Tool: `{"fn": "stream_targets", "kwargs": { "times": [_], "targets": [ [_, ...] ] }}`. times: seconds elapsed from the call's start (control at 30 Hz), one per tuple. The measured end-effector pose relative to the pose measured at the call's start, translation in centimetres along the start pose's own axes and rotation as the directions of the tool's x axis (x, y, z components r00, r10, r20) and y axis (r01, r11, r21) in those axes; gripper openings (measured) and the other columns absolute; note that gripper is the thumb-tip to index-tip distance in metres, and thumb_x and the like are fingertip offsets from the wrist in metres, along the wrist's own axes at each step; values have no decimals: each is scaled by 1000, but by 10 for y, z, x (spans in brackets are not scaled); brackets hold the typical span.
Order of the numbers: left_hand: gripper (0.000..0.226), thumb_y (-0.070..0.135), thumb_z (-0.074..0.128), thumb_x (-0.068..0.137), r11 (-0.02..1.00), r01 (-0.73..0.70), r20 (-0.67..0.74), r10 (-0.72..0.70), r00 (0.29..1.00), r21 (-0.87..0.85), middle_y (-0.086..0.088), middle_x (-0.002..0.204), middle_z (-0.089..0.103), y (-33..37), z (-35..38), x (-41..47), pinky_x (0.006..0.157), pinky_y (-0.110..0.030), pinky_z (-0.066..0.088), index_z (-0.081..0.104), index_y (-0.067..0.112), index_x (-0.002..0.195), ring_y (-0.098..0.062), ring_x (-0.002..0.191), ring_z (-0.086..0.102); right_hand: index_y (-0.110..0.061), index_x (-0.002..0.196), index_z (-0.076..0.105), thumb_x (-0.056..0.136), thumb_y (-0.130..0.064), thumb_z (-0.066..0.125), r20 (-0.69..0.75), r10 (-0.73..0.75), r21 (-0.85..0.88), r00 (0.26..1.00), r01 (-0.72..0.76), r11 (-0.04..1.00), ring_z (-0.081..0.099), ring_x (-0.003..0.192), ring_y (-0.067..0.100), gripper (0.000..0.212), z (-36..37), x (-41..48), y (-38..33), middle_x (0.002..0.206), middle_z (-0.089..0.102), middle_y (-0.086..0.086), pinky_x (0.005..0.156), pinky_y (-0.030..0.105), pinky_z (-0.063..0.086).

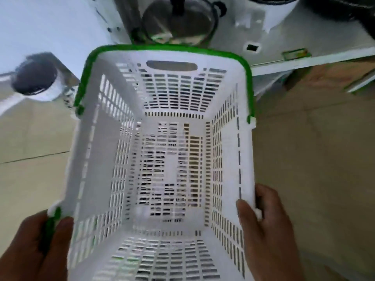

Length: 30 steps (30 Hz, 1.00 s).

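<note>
A white slotted plastic basket (246,151) fills the middle of the view, seen from above, with nothing inside it. A green handle (166,47) lies folded along its far rim. My left hand (34,246) grips the near left rim, around the second green handle. My right hand (269,226) holds the near right rim, thumb inside the wall and fingers outside. The basket is held above a tan tiled floor.
A white shelf (304,61) runs across the top right, carrying a metal pot with a glass lid (180,21) and a green price tag (296,54). A dark round pot (34,78) sits on a shelf at the left. Tan floor (314,149) lies right and left.
</note>
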<state>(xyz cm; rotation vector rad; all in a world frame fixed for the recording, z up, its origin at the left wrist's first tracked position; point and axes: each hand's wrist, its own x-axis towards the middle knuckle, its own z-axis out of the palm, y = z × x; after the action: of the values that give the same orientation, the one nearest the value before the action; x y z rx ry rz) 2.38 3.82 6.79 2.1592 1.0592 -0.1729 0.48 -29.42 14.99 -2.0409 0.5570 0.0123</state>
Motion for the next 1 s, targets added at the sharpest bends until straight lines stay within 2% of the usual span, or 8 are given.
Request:
{"fn": "stream_targets", "kwargs": {
  "times": [0.07, 0.13, 0.3, 0.47, 0.57, 0.73, 0.87, 1.0],
  "targets": [
    [59, -6, 27, 99, 999, -41, -19, 41, 999, 20, 23, 52, 65, -14, -27, 11, 65, -15, 34, 79, 18, 86, 17, 56, 53, -30, 103, 52, 89, -25, 60, 62, -16, -1, 998, 16, 1000, 60, 72, -15, 17, 43, -2, -1, 86, 65, -32, 52, -1, 38],
    [20, 30, 45, 95, 963, -253, -146, 264, 953, 94, -4, 66, 64, -36, -52, 9, 60, -31, 42, 65, 32, 96, -13, 60, 58, -27, 105, 52, 91, -19, 58, 113, -33, -56, 993, 40, 998, 61, 71, -14, 17, 80, 1, 1, 71, 66, -22, 51, -1, 38],
    [15, 30, 60, 89, 941, -313, -144, 330, 933, 126, 6, 90, 52, -90, -67, 65, 71, -34, 41, 57, 25, 103, -24, 75, 55, -21, 114, 53, 94, -24, 50, 167, 65, -269, 984, -18, 963, 68, 74, 15, 20, 184, 0, -2, 94, 71, -1, 62, 36, 56],
    [10, 15, 57, 90, 896, -425, 40, 423, 905, 133, -6, 103, 59, -97, -10, 69, 84, -36, 40, 58, 13, 100, -30, 100, 54, -12, 124, 52, 95, -20, 49, 122, 49, -484, 991, 16, 875, 60, 85, 22, 30, 178, 9, 54, 107, 58, 8, 73, 35, 51],
    [25, 19, 56, 92, 941, -294, 28, 294, 955, 170, -14, 125, 60, -81, 9, 96, 96, -41, 42, 62, 8, 113, -35, 116, 54, -15, 128, 50, 93, -15, 50, 281, -18, -514, 960, 166, 841, 57, 96, 25, 35, 215, 71, 54, 116, 48, 8, 83, 34, 52],
    [50, 33, 45, 95, 946, -245, 155, 216, 964, 210, -5, 145, 51, -86, 8, 104, 100, -42, 44, 43, 25, 144, -29, 127, 53, -18, 145, 37, 92, -12, 52, 325, 65, -488, 943, 109, 866, 51, 124, 28, 56, 233, 90, 70, 141, 47, 12, 103, 33, 41],
    [75, 41, 56, 89, 999, 0, 398, -15, 917, 37, -4, 147, 50, -76, 11, 100, 96, -42, 48, 18, 30, 153, -31, 119, 60, -27, 141, 41, 86, -19, 65, 379, 316, -248, 870, -233, 940, 59, 116, 22, 61, 221, 94, 75, 135, 58, 4, 98, 36, 46],
    [68, 23, 67, 81, 944, 309, 481, -217, 849, -120, -6, 132, 62, -78, 12, 108, 91, -51, 52, 40, 27, 143, -31, 106, 66, -19, 133, 51, 75, 5, 66, 395, 502, -211, 769, -456, 865, 66, 96, 27, 65, 215, 84, 80, 109, 68, 5, 85, 42, 54]
  ]
}}
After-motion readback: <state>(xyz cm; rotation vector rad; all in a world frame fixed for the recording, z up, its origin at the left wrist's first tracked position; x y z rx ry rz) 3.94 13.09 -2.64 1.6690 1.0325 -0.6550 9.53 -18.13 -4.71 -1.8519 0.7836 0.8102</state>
